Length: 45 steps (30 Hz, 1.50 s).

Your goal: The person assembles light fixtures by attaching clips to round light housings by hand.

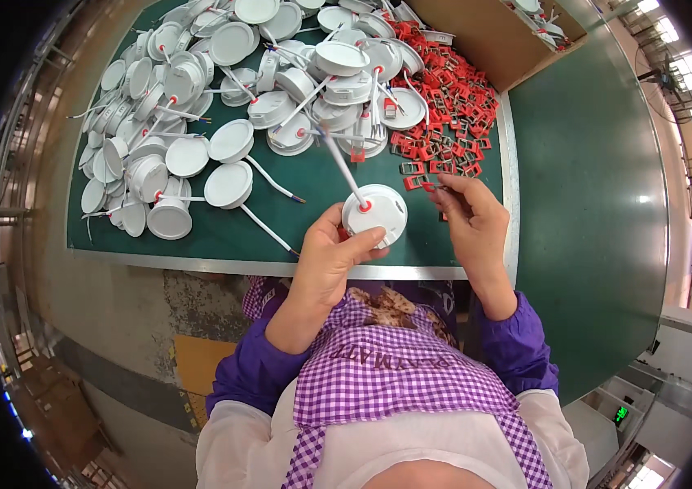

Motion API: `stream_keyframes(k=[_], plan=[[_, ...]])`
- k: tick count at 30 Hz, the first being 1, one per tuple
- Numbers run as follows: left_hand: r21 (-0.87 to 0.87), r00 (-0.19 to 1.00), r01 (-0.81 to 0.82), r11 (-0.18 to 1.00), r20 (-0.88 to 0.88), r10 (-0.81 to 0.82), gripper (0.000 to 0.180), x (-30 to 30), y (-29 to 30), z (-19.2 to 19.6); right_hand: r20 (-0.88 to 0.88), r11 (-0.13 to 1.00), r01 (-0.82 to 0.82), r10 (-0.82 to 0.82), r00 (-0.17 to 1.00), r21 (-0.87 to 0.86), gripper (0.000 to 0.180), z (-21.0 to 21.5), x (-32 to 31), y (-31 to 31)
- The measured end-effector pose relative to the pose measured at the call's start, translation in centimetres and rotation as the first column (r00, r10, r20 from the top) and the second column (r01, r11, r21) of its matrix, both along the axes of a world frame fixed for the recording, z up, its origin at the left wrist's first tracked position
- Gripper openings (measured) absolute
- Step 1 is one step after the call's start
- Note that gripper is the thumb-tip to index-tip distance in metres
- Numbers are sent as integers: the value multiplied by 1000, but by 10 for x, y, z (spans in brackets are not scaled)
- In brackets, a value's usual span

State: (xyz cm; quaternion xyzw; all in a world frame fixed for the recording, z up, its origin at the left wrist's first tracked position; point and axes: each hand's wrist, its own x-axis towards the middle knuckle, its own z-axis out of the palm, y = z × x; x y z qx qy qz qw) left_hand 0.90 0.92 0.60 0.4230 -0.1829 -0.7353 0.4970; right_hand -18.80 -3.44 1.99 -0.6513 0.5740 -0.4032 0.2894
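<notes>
The two hands are apart from each other, both above the near part of a green table (pixel 411 254). The left hand (pixel 328 251) is closed around the edge of a round white lamp (pixel 384 213), with the thumb lying on its back side; this lamp is tilted, and its white cable (pixel 341 165) goes up from a red ring on the back. The marks on the lamp are too small for reading. The right hand (pixel 474 218), to the right of the lamp, has thumb and first finger pinched on a small red clip (pixel 429 187), at the near edge of a heap of red clips (pixel 452 102). To the left and beyond lies a large pile of white lamps (pixel 187 81), many with cables and red rings. At the far right corner of the table stands a cardboard box (pixel 480 37), and a second green table (pixel 590 187) is to the right. The person wears purple sleeves (pixel 254 368) and a checked purple apron (pixel 403 387), on which a line of dark letters is printed, upside down in this view. At lower right, a small display (pixel 621 413) glows green, but its signs are unclear.
</notes>
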Motion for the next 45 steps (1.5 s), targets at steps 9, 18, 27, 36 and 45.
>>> stream_keyframes(k=[9, 18, 27, 36, 45], plan=[[-223, 958, -120, 967, 229, 171, 32, -15, -3, -9, 63, 995, -78, 81, 995, -58, 15, 3, 20, 19], [-404, 884, -92, 910, 387, 261, 29, -19, -1, -16, -68, 978, -115, 105, 992, -172, 16, 2, 30, 25], [-409, 831, 34, 912, 518, 201, 27, -12, -4, -18, -102, 957, -122, 98, 990, -265, 17, 0, 31, 28], [-378, 885, 116, 919, 460, 77, 27, -6, 5, -14, 219, 992, -79, 56, 974, 97, 36, 6, 18, 33], [-386, 875, 309, 869, 474, -100, 35, -6, 6, 5, 481, 827, -370, 141, 865, 423, 48, 17, -14, 27]])
